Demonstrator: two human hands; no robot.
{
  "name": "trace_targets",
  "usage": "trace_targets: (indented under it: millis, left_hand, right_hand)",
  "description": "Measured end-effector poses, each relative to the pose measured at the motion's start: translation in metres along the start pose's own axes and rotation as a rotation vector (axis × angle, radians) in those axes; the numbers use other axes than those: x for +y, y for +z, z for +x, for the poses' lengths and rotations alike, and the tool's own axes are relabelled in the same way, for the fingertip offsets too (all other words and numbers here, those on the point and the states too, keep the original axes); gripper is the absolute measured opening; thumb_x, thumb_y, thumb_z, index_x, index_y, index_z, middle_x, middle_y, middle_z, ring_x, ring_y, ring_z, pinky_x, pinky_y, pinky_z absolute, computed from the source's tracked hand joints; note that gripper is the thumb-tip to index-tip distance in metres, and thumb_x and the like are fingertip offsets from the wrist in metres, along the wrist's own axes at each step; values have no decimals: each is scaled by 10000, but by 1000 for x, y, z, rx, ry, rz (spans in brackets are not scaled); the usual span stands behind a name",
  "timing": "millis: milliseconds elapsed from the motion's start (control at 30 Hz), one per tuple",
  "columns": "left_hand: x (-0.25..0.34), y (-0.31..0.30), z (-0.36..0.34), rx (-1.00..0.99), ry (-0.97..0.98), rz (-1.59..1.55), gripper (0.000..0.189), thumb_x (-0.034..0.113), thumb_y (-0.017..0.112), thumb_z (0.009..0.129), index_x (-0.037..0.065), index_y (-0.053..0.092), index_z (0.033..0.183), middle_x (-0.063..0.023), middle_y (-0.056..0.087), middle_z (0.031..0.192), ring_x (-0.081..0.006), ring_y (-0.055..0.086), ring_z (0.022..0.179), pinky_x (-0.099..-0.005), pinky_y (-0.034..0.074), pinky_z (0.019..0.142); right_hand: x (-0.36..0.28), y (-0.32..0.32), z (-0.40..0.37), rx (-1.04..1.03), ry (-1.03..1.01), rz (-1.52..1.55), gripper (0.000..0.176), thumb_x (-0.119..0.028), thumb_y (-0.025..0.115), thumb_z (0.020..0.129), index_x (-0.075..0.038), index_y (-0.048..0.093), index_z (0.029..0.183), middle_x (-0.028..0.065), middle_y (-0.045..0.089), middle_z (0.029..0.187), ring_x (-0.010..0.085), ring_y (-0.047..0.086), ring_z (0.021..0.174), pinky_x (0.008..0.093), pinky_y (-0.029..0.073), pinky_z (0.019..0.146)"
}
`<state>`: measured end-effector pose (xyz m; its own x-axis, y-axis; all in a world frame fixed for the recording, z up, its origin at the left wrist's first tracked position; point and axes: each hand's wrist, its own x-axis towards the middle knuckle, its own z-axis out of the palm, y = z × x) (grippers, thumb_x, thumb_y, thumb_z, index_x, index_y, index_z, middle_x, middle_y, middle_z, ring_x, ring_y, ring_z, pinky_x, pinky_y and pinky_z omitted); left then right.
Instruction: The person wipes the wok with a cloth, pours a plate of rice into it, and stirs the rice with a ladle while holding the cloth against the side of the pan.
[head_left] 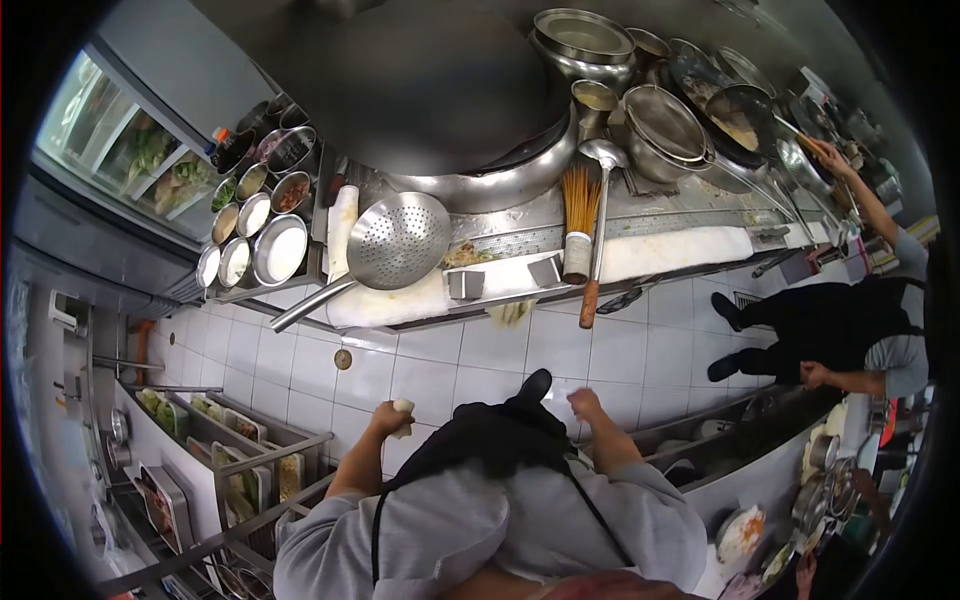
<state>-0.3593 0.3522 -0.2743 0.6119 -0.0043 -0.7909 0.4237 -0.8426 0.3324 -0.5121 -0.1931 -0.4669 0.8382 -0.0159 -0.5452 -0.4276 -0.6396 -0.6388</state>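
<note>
My left hand [386, 419] is closed round a small folded white cloth [403, 419], held out in front of my apron [480, 440]. On the other side my right hand [586, 404] is curled into a loose fist over the floor, with nothing visible in it. Both hands are well away from the stove counter. On its near edge lie a perforated skimmer [398, 240], a bamboo wok brush [579, 225] and a ladle [602, 200] with a wooden handle. Behind them a large dark wok [430, 90] is partly blurred.
Seasoning bowls [281, 248] stand left of the stove. A folded white towel [675, 253] lies along the counter edge. At right a co-worker [850, 320] handles a second wok [740, 115]. Metal rails and food trays [250, 480] are at lower left, over tiled floor [400, 370].
</note>
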Motion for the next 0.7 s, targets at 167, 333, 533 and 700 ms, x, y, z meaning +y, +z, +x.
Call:
trace_targets:
  millis: [167,333,533,700]
  left_hand:
    - [-10,-19,-27,163,20,122,739,480,831,550,-33,650,1050,-221,677,1037,-322,659,998,-416,514,875]
    - [-27,-9,2,-2,103,270,725,487,846,532,-16,674,1024,-205,681,1040,-318,660,992,-408,520,868]
    - [-11,-9,-12,94,370,318,553,415,760,616,9,680,983,-225,678,1009,-371,643,993,-448,509,869]
    - [-47,-2,-7,100,311,224,624,464,749,663,-18,645,1047,-247,665,1035,-398,628,1010,-463,501,855]
  right_hand:
    - [-26,66,-103,96,159,-372,364,-357,536,893,-24,676,851,180,682,802,339,672,852,432,543,746]
    - [-79,53,-130,257,473,182,404,-362,548,861,18,684,875,242,672,809,384,676,703,431,569,670]
    - [-177,3,-85,155,379,79,330,-311,581,835,-6,697,887,212,669,748,325,671,569,387,570,548]
    - [-249,-3,-47,141,164,76,335,-333,586,840,-72,701,1015,155,694,860,247,681,587,355,546,489]
